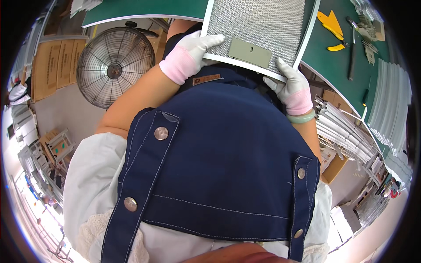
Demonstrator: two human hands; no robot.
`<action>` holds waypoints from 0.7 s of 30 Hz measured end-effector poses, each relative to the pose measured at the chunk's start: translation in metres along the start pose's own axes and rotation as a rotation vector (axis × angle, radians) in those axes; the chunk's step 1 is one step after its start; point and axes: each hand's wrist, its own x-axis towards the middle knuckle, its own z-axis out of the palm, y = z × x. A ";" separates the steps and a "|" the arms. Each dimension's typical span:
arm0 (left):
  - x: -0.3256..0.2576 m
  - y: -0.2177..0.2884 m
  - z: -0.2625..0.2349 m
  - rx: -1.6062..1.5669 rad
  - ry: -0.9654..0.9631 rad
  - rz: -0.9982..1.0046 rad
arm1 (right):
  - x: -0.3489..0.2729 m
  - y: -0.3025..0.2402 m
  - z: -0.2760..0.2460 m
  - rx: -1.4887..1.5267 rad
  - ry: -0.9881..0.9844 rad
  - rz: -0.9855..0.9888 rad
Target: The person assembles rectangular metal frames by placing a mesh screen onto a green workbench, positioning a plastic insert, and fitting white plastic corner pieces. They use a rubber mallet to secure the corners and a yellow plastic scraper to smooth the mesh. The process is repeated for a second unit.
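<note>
In front of me is a framed metal mesh filter panel (263, 26), with silvery mesh inside a thin white frame. My left hand (190, 55), in a white glove with a pink cuff, grips the frame's near left corner, its thumb laid over the mesh. At the near right corner my right hand (291, 85), gloved alike, holds the frame with the thumb on top. A grey-green rectangular plate (250, 53) with a small slot lies at the near edge of the mesh, between my hands. The panel's far end runs out of the picture.
The green-topped table (326, 59) carries an orange scraper (330, 24), yellow-handled pliers (336, 47), a hammer (352, 52) and stacked metal strips (388, 101). A black floor fan (115, 68) stands left, near cardboard boxes (57, 65). White frame strips (346, 129) are stacked at lower right.
</note>
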 end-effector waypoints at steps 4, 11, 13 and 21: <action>0.012 -0.004 -0.016 0.512 0.073 0.231 | -0.010 0.007 0.010 -0.160 0.150 -0.296; 0.010 0.007 -0.037 0.397 -0.401 0.091 | -0.016 -0.018 -0.010 -0.422 -0.020 -0.109; -0.001 0.018 -0.026 0.426 -0.310 0.044 | -0.013 -0.015 -0.016 -0.501 0.038 -0.291; 0.000 0.032 -0.031 0.478 -0.448 0.132 | -0.018 -0.008 -0.026 -0.275 -0.140 -0.162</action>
